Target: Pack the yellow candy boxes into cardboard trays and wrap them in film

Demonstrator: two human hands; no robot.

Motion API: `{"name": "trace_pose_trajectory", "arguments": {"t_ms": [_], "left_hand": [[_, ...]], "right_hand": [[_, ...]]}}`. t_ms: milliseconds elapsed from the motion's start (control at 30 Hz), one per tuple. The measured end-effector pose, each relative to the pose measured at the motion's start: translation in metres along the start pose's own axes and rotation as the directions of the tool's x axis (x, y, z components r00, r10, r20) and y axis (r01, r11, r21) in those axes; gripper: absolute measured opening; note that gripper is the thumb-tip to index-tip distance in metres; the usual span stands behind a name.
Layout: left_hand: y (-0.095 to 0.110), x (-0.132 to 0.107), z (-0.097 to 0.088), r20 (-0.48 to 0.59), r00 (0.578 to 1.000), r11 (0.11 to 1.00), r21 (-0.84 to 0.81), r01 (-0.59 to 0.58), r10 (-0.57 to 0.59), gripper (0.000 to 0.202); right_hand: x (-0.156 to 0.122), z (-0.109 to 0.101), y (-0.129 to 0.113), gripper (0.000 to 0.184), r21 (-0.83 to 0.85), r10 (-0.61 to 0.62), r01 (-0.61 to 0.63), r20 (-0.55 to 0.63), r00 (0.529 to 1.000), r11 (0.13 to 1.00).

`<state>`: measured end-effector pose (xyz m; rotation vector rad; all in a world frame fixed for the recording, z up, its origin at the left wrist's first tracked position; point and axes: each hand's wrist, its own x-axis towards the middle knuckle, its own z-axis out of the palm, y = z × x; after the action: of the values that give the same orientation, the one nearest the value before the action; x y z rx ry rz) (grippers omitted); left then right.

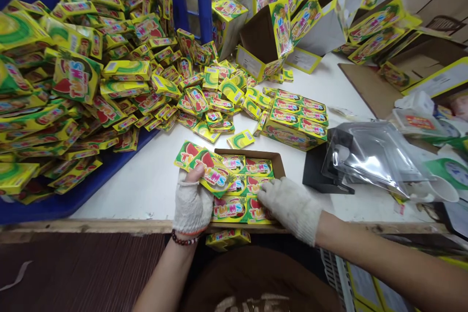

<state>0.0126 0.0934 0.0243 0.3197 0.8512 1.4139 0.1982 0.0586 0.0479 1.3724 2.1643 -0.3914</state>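
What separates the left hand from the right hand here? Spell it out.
The left hand grips a fan of TWINS packets above the tray, while the right hand lies flat on packets inside the cardboard tray. The left wrist wears a dark bead bracelet; the right wrist shows none. The left thumb tip is bare; the right hand's fingers are covered. Both wear white knit gloves.
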Motion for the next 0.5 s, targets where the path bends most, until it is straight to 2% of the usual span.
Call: {"name": "trace_pose_trajectory", "arguments": {"t_ms": [100,167,200,267,300,333,367,400,433,500], "left_hand": [[0.001,-0.005,0.005,0.047,0.999,0.998,0.058,0.019,-0.022,0.040],[-0.004,-0.010,0.010,0.073,0.997,0.997,0.080,0.019,-0.025,0.044],[-0.007,-0.012,0.013,0.083,0.996,0.996,0.084,0.020,-0.027,0.047],[-0.014,-0.015,0.018,0.105,0.993,0.996,0.080,0.037,-0.045,0.052],[-0.017,-0.016,0.020,0.115,0.991,0.996,0.071,0.053,-0.061,0.051],[-0.019,-0.015,0.020,0.115,0.991,0.996,0.061,0.068,-0.075,0.048],[-0.019,-0.014,0.020,0.103,0.991,0.996,0.055,0.074,-0.080,0.044],[-0.017,-0.013,0.018,0.080,0.994,0.996,0.055,0.071,-0.075,0.040],[-0.014,-0.011,0.016,0.052,0.997,0.996,0.062,0.062,-0.065,0.037],[-0.005,-0.007,0.010,-0.007,1.000,0.995,0.095,0.031,-0.030,0.030]], "right_hand": [[0.003,-0.005,0.003,0.016,0.107,0.005,-0.005,-0.001,1.000,0.994],[0.004,-0.011,0.004,0.015,0.361,0.080,-0.032,-0.118,0.990,0.932],[0.005,-0.014,0.004,0.017,0.522,0.138,-0.022,-0.185,0.973,0.852],[0.007,-0.020,0.004,0.023,0.783,0.236,0.061,-0.260,0.936,0.619],[0.008,-0.023,0.005,0.026,0.852,0.245,0.114,-0.272,0.930,0.511],[0.009,-0.025,0.008,0.028,0.885,0.231,0.157,-0.280,0.932,0.439],[0.009,-0.028,0.012,0.028,0.890,0.209,0.184,-0.291,0.934,0.418],[0.008,-0.030,0.019,0.026,0.874,0.186,0.195,-0.303,0.935,0.445],[0.006,-0.032,0.027,0.024,0.838,0.159,0.191,-0.310,0.937,0.511],[0.002,-0.036,0.044,0.019,0.697,0.107,0.128,-0.284,0.953,0.705]]}}
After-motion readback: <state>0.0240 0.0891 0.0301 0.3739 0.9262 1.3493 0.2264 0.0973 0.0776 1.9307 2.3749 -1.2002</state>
